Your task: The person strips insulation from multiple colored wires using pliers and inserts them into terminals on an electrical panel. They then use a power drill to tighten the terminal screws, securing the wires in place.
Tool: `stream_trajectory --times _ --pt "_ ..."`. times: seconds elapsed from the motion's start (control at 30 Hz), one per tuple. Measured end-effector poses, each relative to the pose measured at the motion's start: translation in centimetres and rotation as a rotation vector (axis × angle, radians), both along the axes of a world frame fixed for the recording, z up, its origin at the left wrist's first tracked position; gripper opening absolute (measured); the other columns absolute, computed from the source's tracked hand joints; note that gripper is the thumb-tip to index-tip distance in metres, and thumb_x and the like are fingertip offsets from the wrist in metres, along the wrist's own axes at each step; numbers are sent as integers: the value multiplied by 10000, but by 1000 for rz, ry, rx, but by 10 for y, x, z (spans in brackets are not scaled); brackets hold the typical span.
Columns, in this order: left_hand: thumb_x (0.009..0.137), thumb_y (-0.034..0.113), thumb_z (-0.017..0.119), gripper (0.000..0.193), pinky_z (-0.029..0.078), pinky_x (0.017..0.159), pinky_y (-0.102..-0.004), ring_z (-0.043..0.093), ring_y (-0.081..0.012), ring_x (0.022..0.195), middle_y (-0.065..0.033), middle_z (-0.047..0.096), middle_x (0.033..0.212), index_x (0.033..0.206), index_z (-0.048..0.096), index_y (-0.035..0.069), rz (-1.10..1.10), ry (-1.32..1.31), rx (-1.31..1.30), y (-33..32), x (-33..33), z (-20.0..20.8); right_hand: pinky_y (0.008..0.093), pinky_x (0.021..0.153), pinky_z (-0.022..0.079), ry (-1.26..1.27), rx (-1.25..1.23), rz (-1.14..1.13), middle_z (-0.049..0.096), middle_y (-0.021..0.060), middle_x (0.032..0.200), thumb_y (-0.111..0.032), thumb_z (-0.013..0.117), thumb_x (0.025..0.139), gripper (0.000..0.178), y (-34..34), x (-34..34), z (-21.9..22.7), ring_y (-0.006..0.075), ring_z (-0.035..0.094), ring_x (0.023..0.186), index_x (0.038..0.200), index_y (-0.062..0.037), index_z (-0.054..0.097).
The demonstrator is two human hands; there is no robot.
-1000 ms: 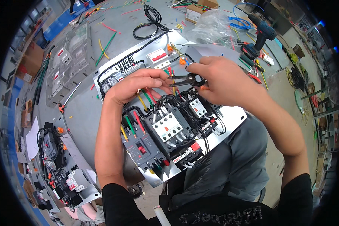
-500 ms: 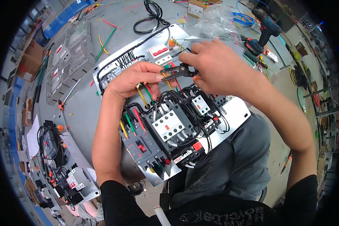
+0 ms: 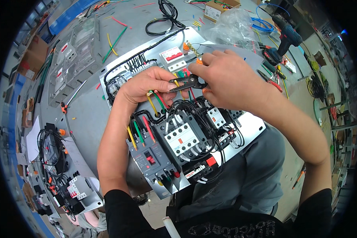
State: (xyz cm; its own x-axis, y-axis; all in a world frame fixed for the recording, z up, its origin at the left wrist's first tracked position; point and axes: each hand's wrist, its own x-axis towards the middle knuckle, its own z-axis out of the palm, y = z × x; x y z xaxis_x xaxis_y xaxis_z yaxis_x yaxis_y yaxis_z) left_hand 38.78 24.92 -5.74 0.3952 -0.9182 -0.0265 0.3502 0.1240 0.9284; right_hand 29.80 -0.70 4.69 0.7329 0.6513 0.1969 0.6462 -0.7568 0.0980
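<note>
My right hand (image 3: 232,79) is closed around black wire strippers (image 3: 189,82), their jaws pointing left. The jaws are at a thin yellow wire (image 3: 177,83) that rises from the metal mounting panel (image 3: 253,123). My left hand (image 3: 148,84) pinches this wire beside the jaws; its fingertips are partly hidden. Below the left hand, a yellow, a green and a red wire with bare copper ends stand up from the panel. A grey circuit breaker (image 3: 151,159), a white-fronted contactor (image 3: 181,139) and a red-and-white miniature breaker (image 3: 173,58) are mounted on the panel.
A cordless drill (image 3: 285,37) and red-handled pliers (image 3: 270,81) lie at the right. Clear plastic wrap (image 3: 232,29), a cardboard box (image 3: 213,12) and a black cable coil (image 3: 162,20) are at the back. More wired panels (image 3: 81,188) sit at lower left.
The strippers and both hands have moved slightly down relative to the view. The panel appears shifted a little right and down. The left hand still pinches the yellow wire.
</note>
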Motion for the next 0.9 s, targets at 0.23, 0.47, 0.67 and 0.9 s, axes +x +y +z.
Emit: stream_trajectory --times 0.23,0.47,0.67,0.9 --pt "918 229 787 391 560 689 -300 648 -127 718 -223 777 1093 1147 754 -86 46 -32 23 -2 -5 7 469 820 546 41 21 10 714 176 940 -186 794 768 267 4 1 1 358 717 904 971 -24 734" --pt "932 200 768 345 575 700 -277 640 -101 696 -165 785 1090 1157 758 -60 28 -42 34 -4 -5 10 482 794 550 62 5 12 709 188 908 -132 760 760 235 4 2 6 379 715 844 963 -16 732" --pt "920 176 750 340 587 673 -262 680 -105 691 -152 788 1111 1174 754 -51 21 -70 48 -6 -4 10 485 806 567 124 -22 -8 718 195 928 -147 766 783 262 5 4 11 380 726 875 1014 -24 742" --pt "894 115 719 349 604 623 -264 714 -122 667 -174 786 1126 1199 730 -55 54 -37 56 -7 -4 7 483 798 582 150 -42 -50 730 202 923 -174 767 821 263 8 2 13 380 734 877 1038 -28 748"
